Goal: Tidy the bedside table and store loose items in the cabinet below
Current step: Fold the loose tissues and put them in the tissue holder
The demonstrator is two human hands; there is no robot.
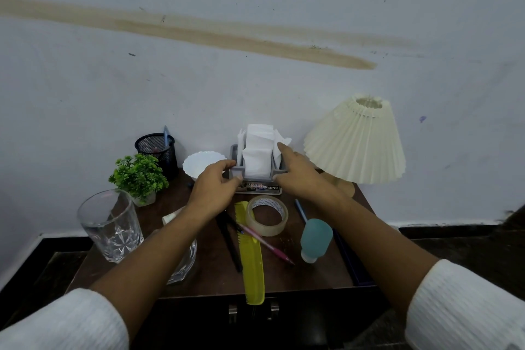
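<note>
Both hands are closed on a grey plastic napkin holder (238, 172) stuffed with white folded tissues (258, 148), at the back centre of the dark wooden tabletop (301, 275). The left hand (216, 183) pinches its left end between thumb and fingers, and the right hand (295, 172) wraps its right end, forefinger reaching up against the tissues. The holder sits over a flat sticker-covered box (262, 188); whether it rests on the box or is raised, I cannot tell. Nearer the front lie a long yellow plastic comb (252, 261), a roll of clear tape (267, 217), a pink pen (268, 246) and a teal bottle (316, 234) on its side. A clear cut-glass tumbler (110, 224) stands left, a cream pleated lamp (358, 142) right. The dark cabinet (199, 318) is below.
</note>
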